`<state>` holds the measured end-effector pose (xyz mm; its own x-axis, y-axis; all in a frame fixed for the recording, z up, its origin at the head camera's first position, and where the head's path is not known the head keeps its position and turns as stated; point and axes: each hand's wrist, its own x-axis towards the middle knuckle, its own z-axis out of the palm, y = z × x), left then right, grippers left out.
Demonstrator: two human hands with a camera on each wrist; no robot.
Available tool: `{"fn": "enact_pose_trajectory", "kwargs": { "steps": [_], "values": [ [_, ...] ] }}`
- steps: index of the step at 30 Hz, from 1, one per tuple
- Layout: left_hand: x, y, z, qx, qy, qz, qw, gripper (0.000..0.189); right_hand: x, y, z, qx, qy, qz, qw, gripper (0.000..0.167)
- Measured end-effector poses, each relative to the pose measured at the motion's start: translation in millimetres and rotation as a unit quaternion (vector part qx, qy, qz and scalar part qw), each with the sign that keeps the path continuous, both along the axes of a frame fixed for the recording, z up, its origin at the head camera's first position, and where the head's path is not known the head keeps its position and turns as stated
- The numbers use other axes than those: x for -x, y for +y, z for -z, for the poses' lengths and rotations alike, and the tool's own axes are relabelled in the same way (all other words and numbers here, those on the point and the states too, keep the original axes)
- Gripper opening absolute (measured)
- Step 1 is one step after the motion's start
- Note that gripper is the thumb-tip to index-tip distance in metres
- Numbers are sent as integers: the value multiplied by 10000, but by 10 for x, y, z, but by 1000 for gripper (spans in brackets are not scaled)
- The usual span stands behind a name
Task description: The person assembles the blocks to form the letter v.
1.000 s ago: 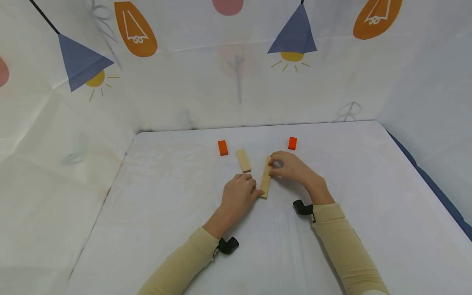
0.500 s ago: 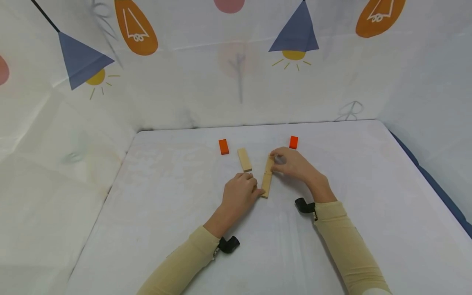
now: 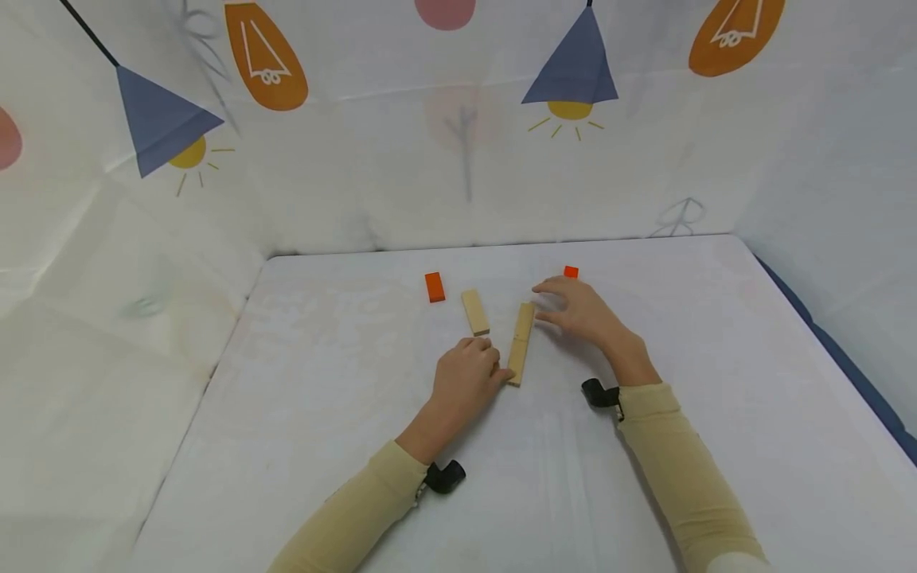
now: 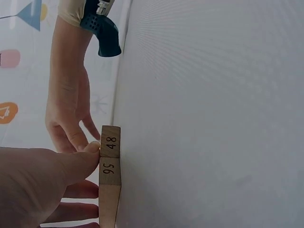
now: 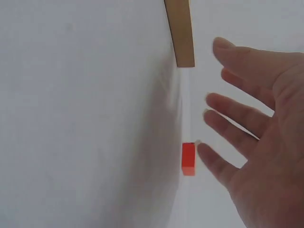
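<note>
Two pale wooden blocks lie end to end in a slanting row in the head view: a far one and a near one. My left hand touches the near block's front end with its thumb. In the left wrist view that thumb presses a block stamped 48; the other fingertips rest along a block stamped 56 beside it. A further wooden block lies just beyond the left fingers. My right hand hovers beside the far block, fingers spread and holding nothing.
One orange-red block lies at the back left of the white table. Another red block is partly hidden behind the right hand; the right wrist view shows it near the little finger. A printed cloth wall closes the back.
My right fingers have let go of the far wooden block, spread apart, and shifted right and away, now partly covering the right-hand red block. The left hand stays in place.
</note>
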<state>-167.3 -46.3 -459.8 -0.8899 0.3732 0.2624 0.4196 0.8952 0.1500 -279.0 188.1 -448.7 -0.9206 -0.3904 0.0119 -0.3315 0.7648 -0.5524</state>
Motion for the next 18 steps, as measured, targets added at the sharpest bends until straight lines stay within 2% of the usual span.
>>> {"fn": "enact_pose_trajectory", "kwargs": {
  "steps": [3, 5, 13, 18],
  "values": [
    [-4, 6, 8, -44, 31, -9, 10000, 32, 77, 47, -29, -15, 283, -34, 9996, 47],
    [-1, -3, 4, -63, 40, -22, 10000, 33, 138, 63, -65, 11, 322, -20, 9995, 48],
    [-8, -13, -13, -52, -26, -62, 10000, 32, 337, 186, -138, -180, -3, 205, 9996, 52],
    [-4, -5, -3, -52, -121, -66, 9999, 31, 371, 318, -136, -266, -37, 316, 9991, 52]
  ]
}}
